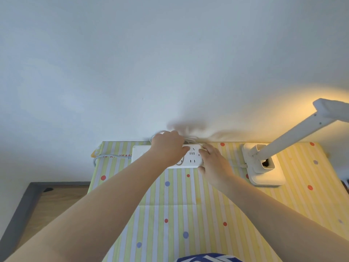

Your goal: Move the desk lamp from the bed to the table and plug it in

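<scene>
My left hand (168,146) presses the white plastic power strip (190,157); my right hand (213,163) grips its end. The white folding desk lamp (264,163) stands lit on the striped desk (170,205). Tugging the cord could topple it.

Our two arms are bare from as far up as the view reaches down to the wrists, with no sleeve, watch, bracelet or ring showing on them. Our left hand (168,146) and our right hand (215,163) are bare as well, without gloves. Close below our arms, nearer to us than the left hand, a small piece of our clothing (207,258) shows: blue cloth crossed by broad white stripes that meet at angles.
</scene>
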